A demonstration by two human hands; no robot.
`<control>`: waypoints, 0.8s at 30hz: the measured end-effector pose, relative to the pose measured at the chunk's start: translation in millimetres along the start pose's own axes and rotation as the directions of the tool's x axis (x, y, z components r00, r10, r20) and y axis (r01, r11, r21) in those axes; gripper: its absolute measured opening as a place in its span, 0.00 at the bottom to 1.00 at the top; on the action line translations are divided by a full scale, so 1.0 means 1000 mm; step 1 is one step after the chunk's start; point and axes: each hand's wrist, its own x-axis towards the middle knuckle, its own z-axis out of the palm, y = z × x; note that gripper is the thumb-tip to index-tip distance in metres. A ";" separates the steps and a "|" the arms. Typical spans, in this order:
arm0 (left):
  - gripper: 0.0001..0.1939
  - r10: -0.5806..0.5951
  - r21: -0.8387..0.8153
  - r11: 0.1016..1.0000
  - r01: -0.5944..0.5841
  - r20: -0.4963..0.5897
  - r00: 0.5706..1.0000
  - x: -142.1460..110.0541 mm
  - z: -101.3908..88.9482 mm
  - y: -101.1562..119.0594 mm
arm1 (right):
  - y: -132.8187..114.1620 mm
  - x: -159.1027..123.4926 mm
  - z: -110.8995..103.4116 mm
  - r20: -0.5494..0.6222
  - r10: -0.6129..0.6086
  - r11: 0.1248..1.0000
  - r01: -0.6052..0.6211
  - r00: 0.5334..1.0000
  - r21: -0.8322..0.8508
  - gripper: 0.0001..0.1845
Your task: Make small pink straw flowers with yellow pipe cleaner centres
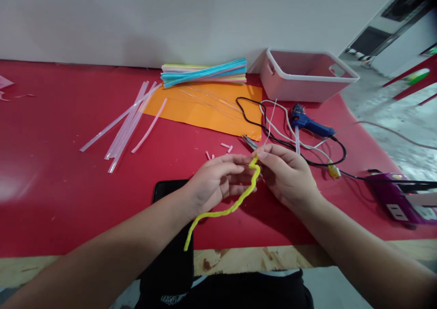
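Fingertips of your right hand (288, 172) are closed in a pinch on the upper end of the yellow fuzzy stem (239, 203), thumb against forefinger. Your left hand (216, 179) is partly open just beside it, palm turned up, the thumb apart from the forefinger and the other fingers loosely curled behind the stem; whether its fingertips touch the stem, you cannot tell. The stem is kinked near your right fingertips, then runs down in front of your left fingers and hangs with its free end below that palm. A thin pale strand (271, 124) rises from your right fingertips. Just beyond your hands are the pliers (250, 142), partly covered, and a few short pink pieces (225, 145) on the red tabletop (51, 181). Beyond your right hand lies a blue glue gun (309, 123), with a pink bin (303, 83) farther back. Beyond your left hand is an orange sheet (205, 111), and a black phone-like slab (170, 189) sits partly under your left forearm.
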 end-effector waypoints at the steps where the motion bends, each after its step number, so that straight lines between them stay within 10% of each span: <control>1: 0.10 0.035 0.061 0.998 -0.035 -0.007 0.999 0.001 0.000 -0.001 | -0.001 0.000 0.002 -0.040 0.071 0.997 -0.069 0.997 0.041 0.08; 9: 0.08 0.547 0.732 0.547 -0.406 0.055 0.836 -0.007 -0.003 -0.009 | -0.003 -0.006 0.012 -0.107 0.259 0.958 -0.241 0.960 0.156 0.13; 18: 0.12 0.223 0.218 0.951 -0.220 0.012 0.975 -0.001 -0.003 0.000 | 0.005 -0.011 0.001 -0.002 -0.134 0.982 0.132 0.991 -0.134 0.07; 24: 0.07 -0.092 -0.078 0.991 0.106 0.161 0.983 -0.007 -0.003 0.006 | 0.000 -0.014 -0.003 0.173 -0.521 0.695 0.533 0.836 -0.484 0.03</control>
